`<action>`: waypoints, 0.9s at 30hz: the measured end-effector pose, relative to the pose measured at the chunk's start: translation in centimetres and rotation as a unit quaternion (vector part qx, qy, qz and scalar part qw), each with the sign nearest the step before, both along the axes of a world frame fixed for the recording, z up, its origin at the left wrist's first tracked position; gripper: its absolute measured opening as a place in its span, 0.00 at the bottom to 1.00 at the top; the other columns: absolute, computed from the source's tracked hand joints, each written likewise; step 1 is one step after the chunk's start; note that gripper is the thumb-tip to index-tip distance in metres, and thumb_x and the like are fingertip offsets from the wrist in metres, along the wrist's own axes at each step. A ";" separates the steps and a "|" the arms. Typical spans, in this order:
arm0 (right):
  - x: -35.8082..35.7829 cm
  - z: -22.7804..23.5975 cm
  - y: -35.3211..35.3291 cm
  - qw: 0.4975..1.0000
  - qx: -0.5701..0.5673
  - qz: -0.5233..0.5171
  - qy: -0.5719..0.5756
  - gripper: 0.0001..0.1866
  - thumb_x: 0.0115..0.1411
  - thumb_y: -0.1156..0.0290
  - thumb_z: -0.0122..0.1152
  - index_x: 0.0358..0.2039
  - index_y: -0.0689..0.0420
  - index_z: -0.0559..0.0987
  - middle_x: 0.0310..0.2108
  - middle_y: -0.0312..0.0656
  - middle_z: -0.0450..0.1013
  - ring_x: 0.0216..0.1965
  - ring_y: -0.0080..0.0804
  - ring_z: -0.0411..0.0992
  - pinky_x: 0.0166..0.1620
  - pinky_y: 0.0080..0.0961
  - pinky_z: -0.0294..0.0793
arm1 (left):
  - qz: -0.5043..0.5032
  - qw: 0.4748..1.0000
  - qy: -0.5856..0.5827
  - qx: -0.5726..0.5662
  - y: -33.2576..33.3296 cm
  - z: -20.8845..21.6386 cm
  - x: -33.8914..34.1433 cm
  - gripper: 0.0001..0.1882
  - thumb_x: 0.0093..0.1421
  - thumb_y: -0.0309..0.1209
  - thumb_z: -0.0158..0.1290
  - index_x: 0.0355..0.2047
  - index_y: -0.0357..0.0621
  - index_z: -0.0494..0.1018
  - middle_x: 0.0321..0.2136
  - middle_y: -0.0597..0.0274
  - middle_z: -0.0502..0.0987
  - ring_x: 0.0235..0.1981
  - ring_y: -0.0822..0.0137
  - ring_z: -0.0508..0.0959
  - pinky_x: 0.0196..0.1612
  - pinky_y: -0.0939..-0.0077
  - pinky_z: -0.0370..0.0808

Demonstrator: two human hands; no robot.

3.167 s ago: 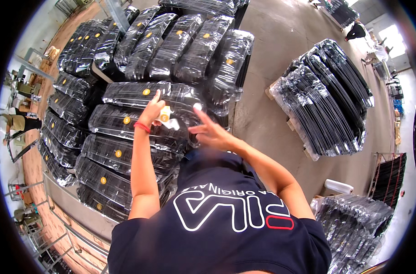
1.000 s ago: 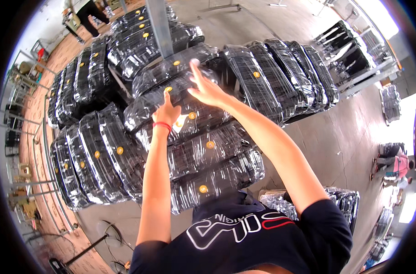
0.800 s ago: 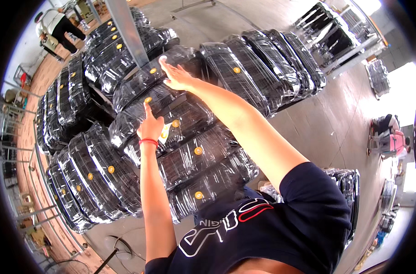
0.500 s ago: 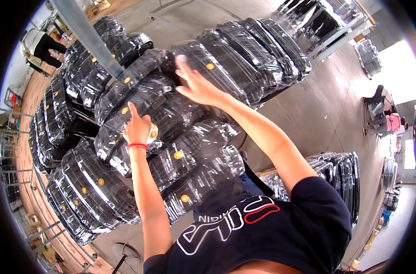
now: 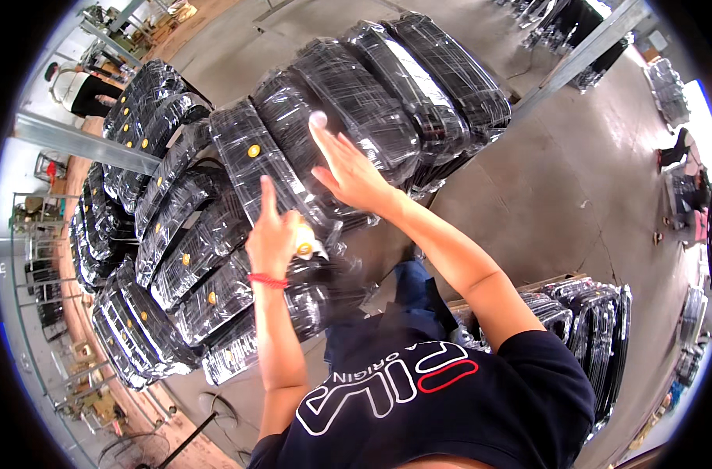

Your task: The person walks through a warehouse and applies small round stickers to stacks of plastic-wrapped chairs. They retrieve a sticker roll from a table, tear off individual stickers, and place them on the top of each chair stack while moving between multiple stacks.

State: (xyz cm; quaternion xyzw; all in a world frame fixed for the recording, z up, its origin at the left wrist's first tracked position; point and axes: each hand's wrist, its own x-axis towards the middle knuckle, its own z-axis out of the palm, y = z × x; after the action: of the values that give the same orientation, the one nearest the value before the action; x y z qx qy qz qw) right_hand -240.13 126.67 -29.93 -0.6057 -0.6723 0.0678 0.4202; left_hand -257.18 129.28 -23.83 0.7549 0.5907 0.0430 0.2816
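My left hand point(image 5: 271, 244), with a red string at its wrist, is curled round a white strip or roll of round yellow stickers point(image 5: 304, 242). Its index finger stretches out over a black bundle in clear shiny film point(image 5: 266, 173). One yellow round sticker point(image 5: 254, 151) sits on that bundle, just beyond the fingertip. To the right, my right hand point(image 5: 352, 173) has its fingers apart over the neighbouring wrapped bundle point(image 5: 286, 109). A small pale round spot shows at its fingertip; I cannot tell whether it is a sticker.
More wrapped bundles point(image 5: 442, 70) stand at the far right of the row. Stickered bundles point(image 5: 192, 258) lie to the left, beside a metal post point(image 5: 82, 141). Another wrapped stack point(image 5: 575, 313) is by my right side. A person point(image 5: 78, 90) stands far left; people point(image 5: 688, 187) are far right.
My view and both hands have shifted rightward along the row. The stickered bundle that was under my right hand's side is now in front of my left index finger.
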 end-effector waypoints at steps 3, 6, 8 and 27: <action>1.7 -6.3 -0.7 0.997 -0.030 0.063 -0.033 0.36 0.52 0.72 0.50 0.58 0.65 0.45 0.59 0.54 0.46 0.58 0.46 0.52 0.58 0.42 0.50 | -0.003 0.998 0.010 -0.068 -1.6 -3.8 4.8 0.37 0.50 0.40 0.42 0.60 0.57 0.43 0.29 0.42 0.74 0.34 0.46 0.74 0.40 0.57 0.68; 3.4 -4.2 -0.4 0.974 -0.044 0.117 0.189 0.40 0.53 0.75 0.48 0.59 0.62 0.35 0.59 0.56 0.47 0.57 0.44 0.55 0.59 0.40 0.49 | 0.032 0.995 -0.027 -0.093 -3.6 -3.5 8.0 0.36 0.50 0.35 0.42 0.60 0.53 0.44 0.18 0.52 0.74 0.09 0.64 0.70 0.17 0.73 0.69; 5.7 -1.2 -1.1 0.988 -0.004 0.070 0.134 0.38 0.54 0.71 0.47 0.59 0.65 0.38 0.57 0.57 0.50 0.56 0.48 0.54 0.58 0.41 0.51 | 0.032 0.996 -0.042 -0.067 -4.2 -2.7 9.1 0.37 0.49 0.34 0.42 0.60 0.51 0.44 0.18 0.51 0.74 0.10 0.64 0.71 0.16 0.73 0.69; 19.2 -3.6 -8.1 0.996 -0.056 -0.064 -0.030 0.37 0.56 0.60 0.47 0.61 0.54 0.42 0.61 0.42 0.45 0.62 0.39 0.45 0.59 0.51 0.36 | -0.006 0.996 -0.019 -0.087 -7.9 -3.0 14.7 0.39 0.49 0.40 0.41 0.61 0.56 0.39 0.21 0.50 0.75 0.25 0.51 0.75 0.36 0.61 0.69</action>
State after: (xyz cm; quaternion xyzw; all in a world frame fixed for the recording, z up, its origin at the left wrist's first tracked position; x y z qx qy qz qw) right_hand -220.90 118.54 -33.48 -0.6718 -0.6398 0.0600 0.3685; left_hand -242.52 121.41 -26.87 0.7300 0.5821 0.0039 0.3580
